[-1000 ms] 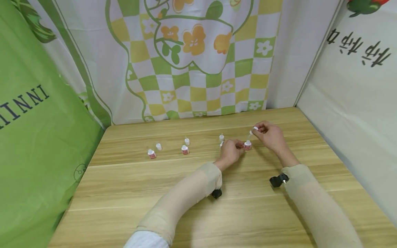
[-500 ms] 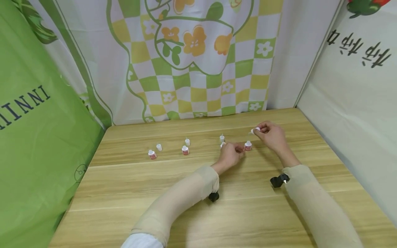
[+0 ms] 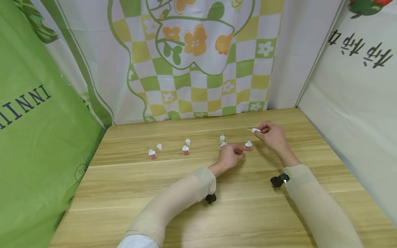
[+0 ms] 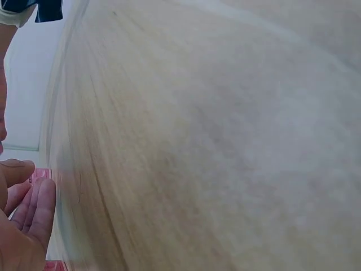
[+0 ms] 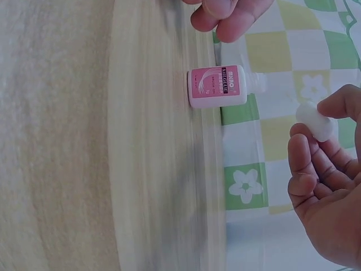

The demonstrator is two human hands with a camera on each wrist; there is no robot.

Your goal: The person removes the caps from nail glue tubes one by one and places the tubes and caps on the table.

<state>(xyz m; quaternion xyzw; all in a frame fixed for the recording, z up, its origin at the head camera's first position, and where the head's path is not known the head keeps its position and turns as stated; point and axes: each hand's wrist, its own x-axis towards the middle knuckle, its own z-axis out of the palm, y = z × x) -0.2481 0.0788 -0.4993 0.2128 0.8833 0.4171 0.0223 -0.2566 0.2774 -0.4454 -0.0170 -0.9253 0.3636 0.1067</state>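
My right hand pinches a white brush cap between thumb and fingers. In the head view its thin brush points left, above the table. Below it, to the left, an uncapped nail glue bottle with a pink label stands upright; the right wrist view shows its label from close by. Just left of that bottle is my left hand, its fingers loosely bent and holding nothing. In the right wrist view a small gap separates its fingertips from the bottle. Another bottle is partly hidden behind the left hand.
Further left on the wooden table stand two more open glue bottles, a middle one and a leftmost one. Behind the bottles stand white brush caps, brush up. A checkered curtain hangs at the back edge.
The right hand has drawn the brush cap up out of the bottle and turned it so the brush points left. My left hand has let go of the bottle and moved slightly left.
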